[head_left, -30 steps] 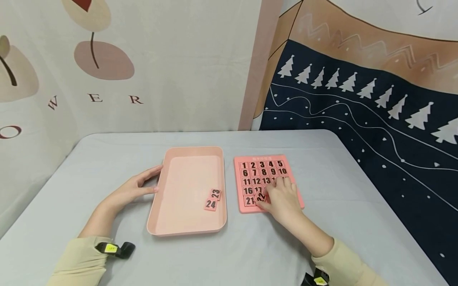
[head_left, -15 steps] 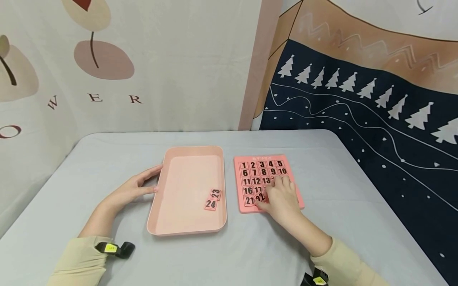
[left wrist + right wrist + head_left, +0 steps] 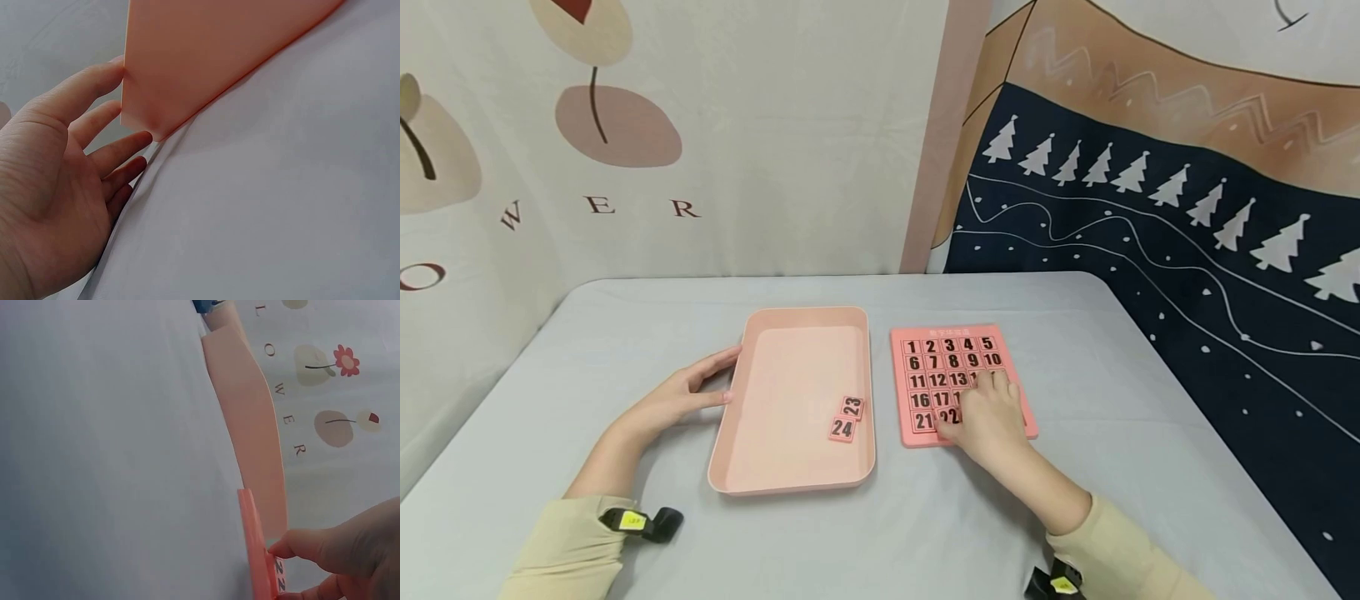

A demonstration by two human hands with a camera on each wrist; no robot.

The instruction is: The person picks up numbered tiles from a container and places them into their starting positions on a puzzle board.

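My left hand [image 3: 672, 402] touches the left side of a pale pink tray [image 3: 775, 457] with relaxed fingertips, and the left wrist view shows them at the tray's outer wall [image 3: 187, 62]. Two loose number tiles lie in the tray, tile 23 [image 3: 852, 407] and tile 24 [image 3: 842, 429]. Over the pink number board [image 3: 925, 438] my right hand [image 3: 996, 421] pinches tile 22 [image 3: 279, 575] between thumb and finger, in the bottom row beside tile 21 [image 3: 922, 421]. The tile sits nearly straight there. My right hand hides the board's lower right part.
A light grey cloth covers the table [image 3: 790, 546]. Behind it hangs a printed pale curtain [image 3: 797, 150], and at the right a dark blue cloth [image 3: 1060, 208] with white trees. Each sleeve carries a black strap camera, such as the left one [image 3: 642, 522].
Tile 22 has turned from a slant to nearly straight in its place next to tile 21. My right forearm has shifted slightly left; the left hand and tray have stayed still.
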